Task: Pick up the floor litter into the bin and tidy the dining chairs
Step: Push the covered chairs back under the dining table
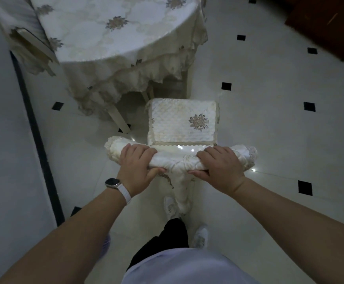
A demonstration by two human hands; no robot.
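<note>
— Tiled floor (269, 124) around you shows no litter; I can't see any bin.
— And the chair?
— Your left grip (138, 163) and right grip (221, 166) both curl round the dining chair (182, 121) top rail. Its seat stands just outside the counter (105, 27); tucking it under looks left to do.

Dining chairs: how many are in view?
2. Centre chair, left hand and right hand holding its backrest; second chair top left against the table. More may hide beyond it.
</note>
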